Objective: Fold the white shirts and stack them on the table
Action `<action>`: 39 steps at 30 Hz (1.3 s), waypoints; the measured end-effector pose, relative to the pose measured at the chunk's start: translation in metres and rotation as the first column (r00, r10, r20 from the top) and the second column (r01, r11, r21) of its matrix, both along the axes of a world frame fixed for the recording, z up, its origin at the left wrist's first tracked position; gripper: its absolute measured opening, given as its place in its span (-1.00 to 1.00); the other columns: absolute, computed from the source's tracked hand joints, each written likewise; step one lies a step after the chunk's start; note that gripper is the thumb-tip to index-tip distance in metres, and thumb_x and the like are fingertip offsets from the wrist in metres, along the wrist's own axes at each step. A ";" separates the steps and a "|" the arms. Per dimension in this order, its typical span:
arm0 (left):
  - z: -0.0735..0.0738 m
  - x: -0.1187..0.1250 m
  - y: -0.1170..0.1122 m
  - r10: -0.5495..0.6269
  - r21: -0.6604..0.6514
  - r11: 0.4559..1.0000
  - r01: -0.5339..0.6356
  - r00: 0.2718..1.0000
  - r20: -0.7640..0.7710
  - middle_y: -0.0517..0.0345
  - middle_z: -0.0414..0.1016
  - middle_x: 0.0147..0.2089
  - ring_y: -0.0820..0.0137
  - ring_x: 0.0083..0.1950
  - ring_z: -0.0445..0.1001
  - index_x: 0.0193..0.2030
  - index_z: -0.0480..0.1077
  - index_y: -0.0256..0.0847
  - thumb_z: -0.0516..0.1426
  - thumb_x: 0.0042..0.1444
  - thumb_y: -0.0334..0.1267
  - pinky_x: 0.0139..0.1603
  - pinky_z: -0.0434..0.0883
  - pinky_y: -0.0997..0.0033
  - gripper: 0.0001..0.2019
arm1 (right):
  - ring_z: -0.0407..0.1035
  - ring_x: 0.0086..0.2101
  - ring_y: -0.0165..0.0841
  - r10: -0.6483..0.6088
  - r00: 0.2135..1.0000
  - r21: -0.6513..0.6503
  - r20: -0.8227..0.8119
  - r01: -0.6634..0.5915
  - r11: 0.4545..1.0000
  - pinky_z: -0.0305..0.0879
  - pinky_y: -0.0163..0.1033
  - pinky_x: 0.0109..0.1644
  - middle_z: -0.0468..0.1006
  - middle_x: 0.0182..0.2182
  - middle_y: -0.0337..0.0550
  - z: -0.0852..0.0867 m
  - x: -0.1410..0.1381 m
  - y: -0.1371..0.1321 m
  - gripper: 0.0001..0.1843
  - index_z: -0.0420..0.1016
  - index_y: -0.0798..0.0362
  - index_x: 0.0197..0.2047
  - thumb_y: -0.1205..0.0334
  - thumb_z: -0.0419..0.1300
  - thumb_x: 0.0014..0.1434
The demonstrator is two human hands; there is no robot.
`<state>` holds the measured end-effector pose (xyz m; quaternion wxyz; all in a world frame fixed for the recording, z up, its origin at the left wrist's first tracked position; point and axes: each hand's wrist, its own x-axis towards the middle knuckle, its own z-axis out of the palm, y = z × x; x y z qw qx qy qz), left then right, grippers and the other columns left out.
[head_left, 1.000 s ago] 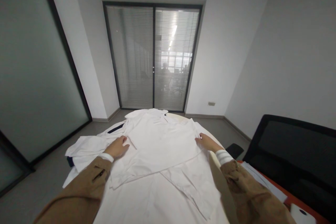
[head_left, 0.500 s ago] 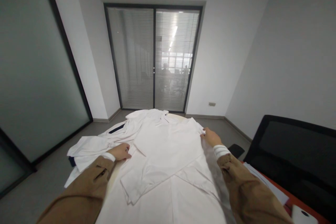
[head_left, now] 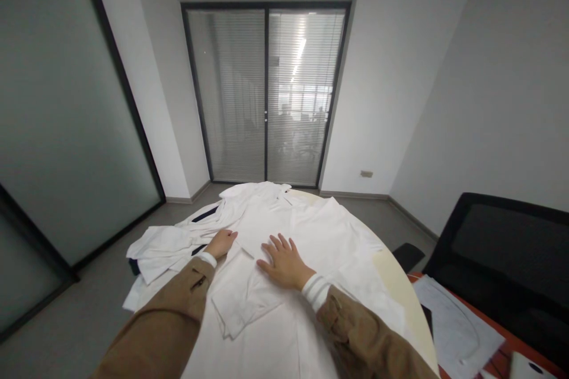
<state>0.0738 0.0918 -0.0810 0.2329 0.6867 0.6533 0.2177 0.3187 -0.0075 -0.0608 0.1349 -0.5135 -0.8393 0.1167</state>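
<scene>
A white long-sleeved shirt (head_left: 306, 225) lies spread on a round, pale table (head_left: 400, 272). One sleeve (head_left: 244, 302) is folded across its body toward me. At the shirt's left edge, my left hand (head_left: 222, 243) has its fingers pressed together on the fabric. My right hand (head_left: 284, 262) rests flat on the shirt's middle, fingers spread. Left of the shirt, more white garments (head_left: 164, 246) with dark navy parts lie bunched and hang over the table's edge.
To the right stands a black mesh chair (head_left: 502, 272) with a red-orange surface in front of it. Papers (head_left: 457, 320) and a white device (head_left: 524, 367) rest on that surface. Beyond the table is a glazed partition (head_left: 267, 95) with blinds.
My right hand has let go of the shirt's right edge and moved left onto its middle. The shirt's right side now lies spread farther over the table. My left hand stays at the left edge.
</scene>
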 end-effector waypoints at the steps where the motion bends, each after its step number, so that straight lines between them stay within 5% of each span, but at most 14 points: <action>1: -0.001 -0.001 0.000 -0.005 -0.003 1.000 0.005 1.000 0.014 0.04 0.54 -0.44 0.24 -0.26 0.50 -0.54 0.39 -0.22 -0.02 0.19 -0.10 -0.21 0.33 0.36 -0.63 | -0.19 0.37 0.09 0.013 1.000 -0.018 -0.015 -0.014 1.000 -0.29 0.28 0.36 0.05 0.40 0.04 -0.003 -0.006 -0.005 -0.24 0.18 -0.05 0.36 -0.33 -0.14 0.28; 7: 0.006 -0.001 -0.006 0.042 0.036 0.998 -0.046 0.993 0.110 0.07 0.55 -0.42 0.26 -0.30 0.50 -0.37 0.49 -0.29 0.05 0.14 -0.17 -0.24 0.36 0.37 -0.73 | -0.27 0.38 0.12 0.030 0.999 -0.022 -0.029 -0.031 0.999 -0.38 0.32 0.36 -0.03 0.42 -0.01 -0.022 -0.011 -0.017 -0.16 0.00 -0.11 0.44 -0.34 -0.04 0.23; 11: 0.026 0.014 -0.012 0.041 0.099 0.993 -0.062 0.979 0.200 -0.01 0.59 -0.20 0.26 -0.17 0.53 0.04 0.45 -0.37 0.09 0.14 -0.13 -0.13 0.41 0.36 -0.58 | -0.22 0.38 0.06 0.026 0.997 -0.029 -0.068 -0.028 0.999 -0.37 0.27 0.38 -0.02 0.42 -0.01 -0.026 -0.009 -0.015 -0.18 -0.02 -0.07 0.44 -0.30 -0.04 0.25; 16: 0.054 0.050 -0.021 -0.080 0.176 0.984 0.041 0.973 0.219 -0.02 0.56 -0.09 0.21 -0.03 0.48 0.07 0.47 -0.35 0.19 0.05 -0.11 0.03 0.38 0.32 -0.52 | -0.04 0.35 -0.07 -0.029 0.959 -0.049 -0.283 0.016 0.999 -0.26 0.17 0.41 0.15 0.36 0.03 -0.027 -0.008 -0.012 -0.24 -0.04 0.02 0.45 -0.19 -0.07 0.32; 21: 0.062 0.089 -0.034 -0.229 0.162 0.965 0.208 0.966 0.119 0.01 0.56 -0.22 0.26 -0.22 0.50 0.10 0.46 -0.38 0.18 0.05 -0.16 -0.13 0.39 0.33 -0.51 | 0.19 0.25 -0.21 -0.132 0.771 -0.101 -0.622 0.089 0.991 0.03 -0.01 0.34 0.29 0.28 0.04 -0.031 -0.006 -0.006 -0.34 -0.02 0.01 0.43 -0.11 -0.14 0.38; 28: 0.048 0.084 -0.024 -0.065 0.181 0.983 0.033 0.982 0.176 -0.15 0.57 0.01 0.19 0.02 0.51 0.11 0.45 -0.41 0.11 0.07 -0.35 0.08 0.35 0.32 -0.56 | 0.26 0.21 -0.22 -0.340 0.544 -0.345 -0.767 0.097 0.934 0.12 -0.02 0.31 0.28 0.27 0.08 -0.044 -0.001 0.023 -0.33 0.02 0.05 0.41 -0.14 -0.22 0.38; 30: 0.043 0.070 -0.017 -0.008 0.182 0.983 -0.032 0.976 0.216 -0.15 0.56 0.03 0.17 0.07 0.50 0.09 0.47 -0.40 0.08 0.08 -0.35 0.12 0.34 0.30 -0.58 | 0.30 0.18 -0.21 -0.402 0.558 -0.418 -0.726 0.106 0.902 0.17 0.00 0.27 0.33 0.23 0.12 -0.044 0.002 0.037 -0.34 0.03 0.09 0.40 -0.09 -0.18 0.37; 32: 0.037 0.056 -0.011 0.027 0.172 0.982 -0.075 0.964 0.266 -0.11 0.59 0.00 0.17 0.06 0.52 0.03 0.50 -0.38 0.06 0.10 -0.34 0.12 0.35 0.30 -0.62 | 0.30 0.18 -0.21 -0.387 0.653 -0.422 -0.651 0.111 0.900 0.19 -0.02 0.26 0.34 0.23 0.15 -0.040 0.007 0.051 -0.38 0.06 0.14 0.38 0.02 -0.13 0.37; 35: 0.029 0.037 -0.009 0.053 0.146 0.983 -0.111 0.935 0.349 -0.03 0.64 -0.10 0.17 0.00 0.56 -0.06 0.55 -0.36 0.05 0.09 -0.32 0.08 0.40 0.31 -0.65 | 0.24 0.23 -0.23 -0.275 0.806 -0.330 -0.525 0.106 0.938 0.12 -0.07 0.31 0.30 0.26 0.16 -0.030 0.013 0.074 -0.43 0.14 0.20 0.35 0.16 -0.09 0.34; 39: 0.022 0.026 -0.011 0.074 0.132 0.980 -0.149 0.888 0.455 0.00 0.65 -0.13 0.16 0.00 0.57 -0.10 0.57 -0.33 0.10 0.07 -0.29 0.06 0.44 0.27 -0.68 | 0.07 0.31 -0.21 -0.192 0.871 -0.220 -0.451 0.100 0.970 -0.11 -0.09 0.41 0.18 0.33 0.16 -0.016 0.014 0.107 -0.41 0.14 0.26 0.36 0.22 -0.04 0.31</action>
